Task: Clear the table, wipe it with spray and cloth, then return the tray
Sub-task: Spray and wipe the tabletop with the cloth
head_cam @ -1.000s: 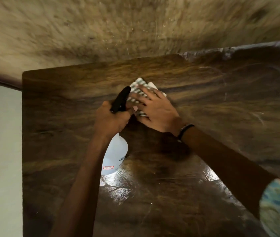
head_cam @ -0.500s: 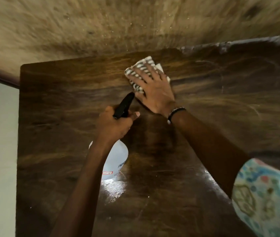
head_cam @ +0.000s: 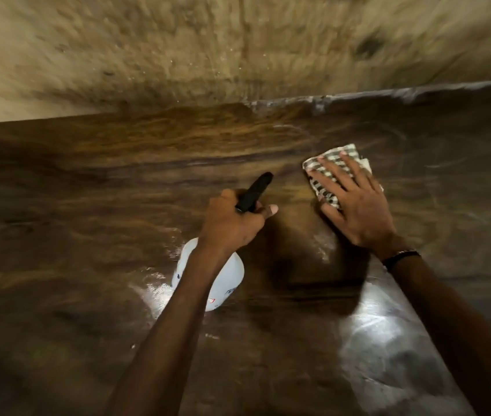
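Table point(head_cam: 88, 235) of dark, streaky brown wood fills most of the head view, its far edge butting against a mottled tan wall point(head_cam: 238, 49) and its left edge ending beside a pale strip of floor.

Toward the far right of the table lies a checked cloth point(head_cam: 325, 169), folded into a pad and flat on the wood. The right hand point(head_cam: 355, 202) lies palm-down on top of it, fingers straight and spread wide, pressing the cloth against the surface; only the cloth's far and left edges show past the fingers. A dark beaded bracelet point(head_cam: 400, 256) circles that wrist.

Left of the cloth, and apart from it, the left hand point(head_cam: 232, 223) is wrapped round the neck of a spray bottle point(head_cam: 226, 283), fingers curled tight about it with the thumb tip pointing toward the cloth. The bottle's black nozzle point(head_cam: 256, 190) sticks out past the knuckles and aims at the far side of the table. Its white body shows below the wrist, partly hidden by the forearm; whether the base touches the wood cannot be told.

Nearer than the cloth, shiny wet patches point(head_cam: 382, 331) gleam on the table, one bright spot just left of the bottle's body and a broader sheen under the right forearm.
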Tool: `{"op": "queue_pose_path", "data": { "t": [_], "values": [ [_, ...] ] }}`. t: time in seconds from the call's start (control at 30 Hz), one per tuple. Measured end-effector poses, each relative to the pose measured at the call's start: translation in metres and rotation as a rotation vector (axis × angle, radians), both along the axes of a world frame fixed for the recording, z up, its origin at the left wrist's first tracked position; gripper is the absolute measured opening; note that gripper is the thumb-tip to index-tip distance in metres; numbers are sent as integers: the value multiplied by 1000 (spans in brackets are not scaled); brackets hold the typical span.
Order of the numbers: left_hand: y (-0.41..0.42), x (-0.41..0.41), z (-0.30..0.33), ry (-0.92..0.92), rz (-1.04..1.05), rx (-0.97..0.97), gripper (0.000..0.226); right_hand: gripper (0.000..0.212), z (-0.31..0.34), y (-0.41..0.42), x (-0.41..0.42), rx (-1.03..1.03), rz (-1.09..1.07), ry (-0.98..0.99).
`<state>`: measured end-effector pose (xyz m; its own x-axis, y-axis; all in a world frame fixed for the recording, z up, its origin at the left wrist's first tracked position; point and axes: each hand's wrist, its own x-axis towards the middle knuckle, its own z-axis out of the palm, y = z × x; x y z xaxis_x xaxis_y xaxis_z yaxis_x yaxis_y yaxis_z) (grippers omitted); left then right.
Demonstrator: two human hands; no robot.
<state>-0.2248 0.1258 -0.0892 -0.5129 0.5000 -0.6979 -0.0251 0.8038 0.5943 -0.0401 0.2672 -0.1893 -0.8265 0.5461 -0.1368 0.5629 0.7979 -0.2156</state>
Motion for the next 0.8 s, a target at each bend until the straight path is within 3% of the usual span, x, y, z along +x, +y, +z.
{"op": "queue_pose_path", "data": {
  "t": [0.23, 0.47, 0.6, 0.8],
  "values": [
    [47, 39, 5, 20, 19, 1, 33, 59, -1, 45, 27, 2, 9, -13],
    [66, 36, -5, 122, 3, 13, 29, 59, -2, 74, 30, 17, -27, 41],
    [75, 31, -9, 140, 47, 9, 43, 59, -6, 81, 1, 7, -84, 36],
    [73, 14, -8, 108, 86, 25, 38, 65, -5, 59, -80, 1, 2, -2]
  ]
}}
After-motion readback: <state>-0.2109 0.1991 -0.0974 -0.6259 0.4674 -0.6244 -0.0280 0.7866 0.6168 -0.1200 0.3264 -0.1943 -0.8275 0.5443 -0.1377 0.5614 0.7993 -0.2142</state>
